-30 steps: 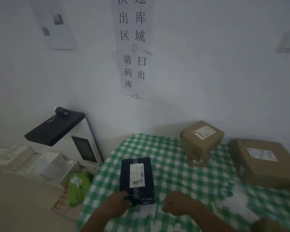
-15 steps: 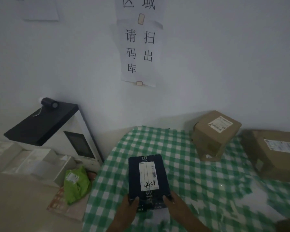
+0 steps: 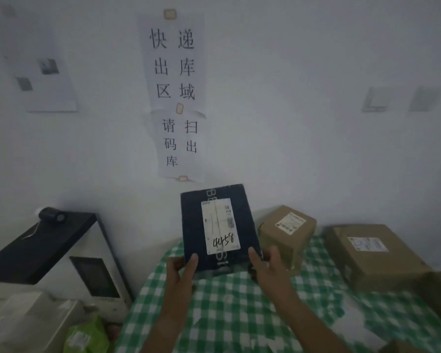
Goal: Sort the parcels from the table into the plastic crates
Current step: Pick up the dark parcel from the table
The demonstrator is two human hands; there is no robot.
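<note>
A dark blue box parcel (image 3: 192, 225) with a white label marked 4458 is lifted above the green checked table (image 3: 239, 314), its top tilted toward me. My left hand (image 3: 181, 272) grips its near left corner, thumb on the top face. My right hand (image 3: 267, 266) grips the near right corner the same way. Two brown cardboard parcels lie on the table: a smaller one (image 3: 288, 233) behind my right hand and a larger flat one (image 3: 374, 256) at the right. No plastic crate is visible.
A white machine with a black slanted top (image 3: 43, 250) stands left of the table against the wall. A green bag parcel (image 3: 87, 337) lies on the floor below it. Paper signs (image 3: 173, 98) hang on the white wall. Another brown box corner (image 3: 438, 296) shows at far right.
The blue parcel has come up off the table in both hands, from lying flat to raised in front of the wall. My view has tilted upward.
</note>
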